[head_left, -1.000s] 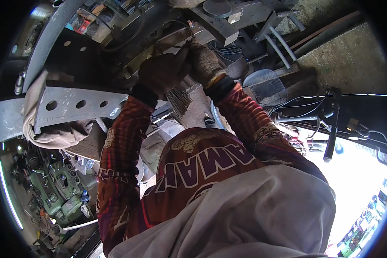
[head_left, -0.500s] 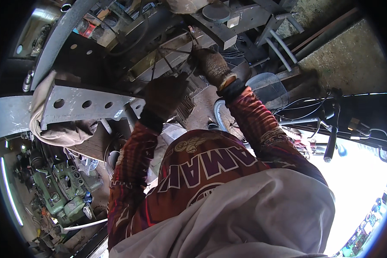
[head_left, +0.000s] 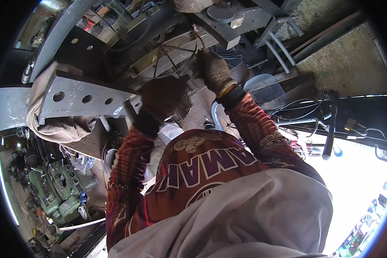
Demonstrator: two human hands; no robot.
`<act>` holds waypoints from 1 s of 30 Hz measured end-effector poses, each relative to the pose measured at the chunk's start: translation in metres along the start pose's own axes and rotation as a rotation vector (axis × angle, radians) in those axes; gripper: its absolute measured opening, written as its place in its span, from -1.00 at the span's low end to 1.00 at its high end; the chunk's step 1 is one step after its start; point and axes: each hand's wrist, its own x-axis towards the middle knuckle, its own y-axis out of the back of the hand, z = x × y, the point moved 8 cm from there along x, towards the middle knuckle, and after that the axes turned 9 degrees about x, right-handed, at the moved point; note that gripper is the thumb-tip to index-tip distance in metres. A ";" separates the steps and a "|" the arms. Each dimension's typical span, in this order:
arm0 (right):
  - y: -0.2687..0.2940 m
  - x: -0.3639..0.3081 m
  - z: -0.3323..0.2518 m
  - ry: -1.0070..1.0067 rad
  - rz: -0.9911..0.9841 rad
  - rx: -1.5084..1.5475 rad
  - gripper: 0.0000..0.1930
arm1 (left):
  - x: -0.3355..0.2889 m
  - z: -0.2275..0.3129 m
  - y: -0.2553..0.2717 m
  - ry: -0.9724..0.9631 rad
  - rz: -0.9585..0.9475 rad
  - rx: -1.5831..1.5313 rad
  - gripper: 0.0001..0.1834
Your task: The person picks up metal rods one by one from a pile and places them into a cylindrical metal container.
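Observation:
Both my hands wear work gloves and are close together over a long pale metal beam [head_left: 159, 62]. My left hand [head_left: 163, 96], dark in shadow, is curled with its fingers toward the right one. The right hand [head_left: 215, 73] is closed, its fingertips turned in and mostly hidden. Thin dark wire or rod [head_left: 170, 60] runs in bent lines over the beam just beyond both hands. One end passes beside the right fingers. What each hand grips is too dark to make out.
A grey steel bar with round holes [head_left: 84, 99] juts in at left, a beige cloth [head_left: 64, 129] draped under it. A round grey disc [head_left: 220, 13] stands on the frame ahead. Right of my arm are a mesh guard [head_left: 266, 90] and cables. Green machinery [head_left: 58, 189] stands lower left.
My right hand has shifted slightly down and away from the upper end of the wire. A curved stretch of wire now shows beside it. My left hand stays nearly in place.

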 end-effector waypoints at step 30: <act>0.025 -0.037 0.012 -0.173 0.115 0.232 -0.71 | 0.001 0.032 -0.009 0.228 -0.312 -0.080 -0.75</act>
